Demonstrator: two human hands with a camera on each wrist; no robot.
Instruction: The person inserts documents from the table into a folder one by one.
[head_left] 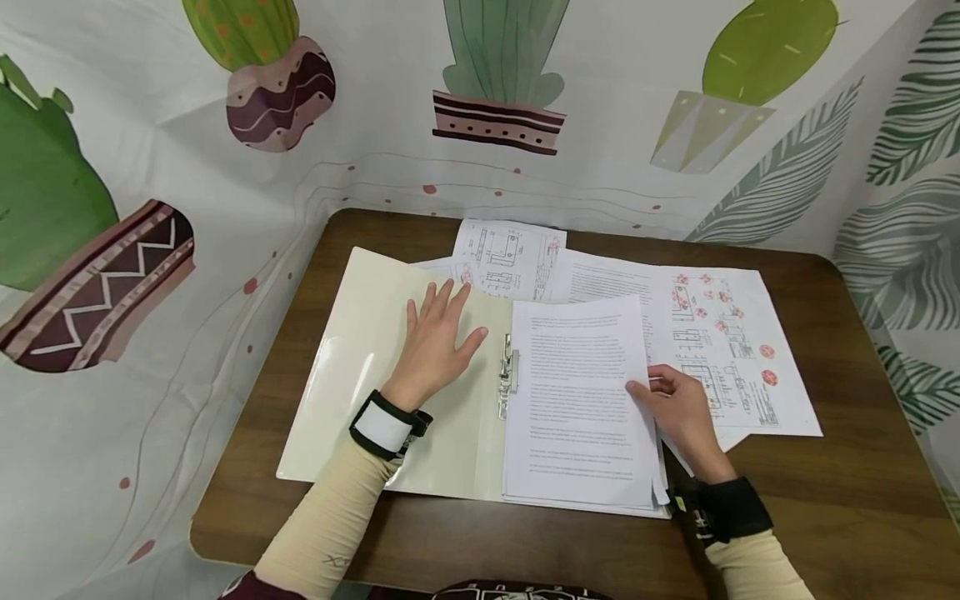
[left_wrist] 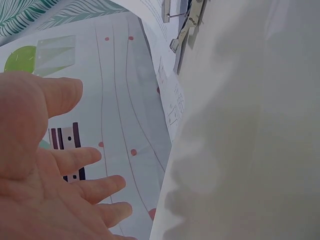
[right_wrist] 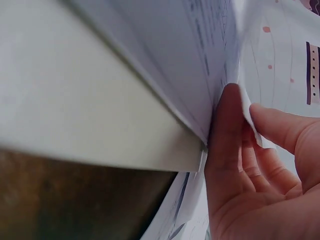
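Note:
A cream ring binder folder (head_left: 348, 367) lies opened flat, with a metal clip (head_left: 508, 379) along its spine. Printed sheets (head_left: 577, 400) form a stack on its right side. My left hand (head_left: 435, 346) hovers over the left cover with fingers spread and nothing in it; the left wrist view shows its shadow on the cover. At the stack's right edge, my right hand (head_left: 684, 408) pinches paper between thumb and fingers. The right wrist view shows a paper edge (right_wrist: 247, 107) between them, lifted off the sheets beneath. How many sheets it holds is unclear.
Loose sheets with technical drawings and red marks (head_left: 727, 333) lie behind and right of the folder, partly under it. Another drawing sheet (head_left: 517, 254) reaches the back edge of the brown wooden table (head_left: 847, 500). A cactus-print cloth (head_left: 390, 179) hangs behind.

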